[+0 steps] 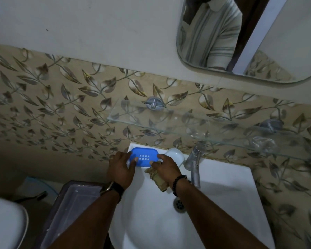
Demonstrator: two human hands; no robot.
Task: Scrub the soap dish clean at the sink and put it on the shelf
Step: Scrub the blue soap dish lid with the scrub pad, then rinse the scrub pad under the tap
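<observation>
Dim, bluish-grey light fills the frame; the lower left falls into deep shadow. The white sink [223, 194] at lower centre is brightest. Wide-angle bending curves the edges; corners look soft.

The far wall [79, 24] is plain pale paint above, with a band of beige tiles [43, 105] in a grey-brown leaf pattern below. A round-cornered mirror [258, 51] hangs at far right. At near left stand a lidded plastic box [74, 203] and a white toilet [4, 223]. The light is dim, darkest low on the left.
</observation>
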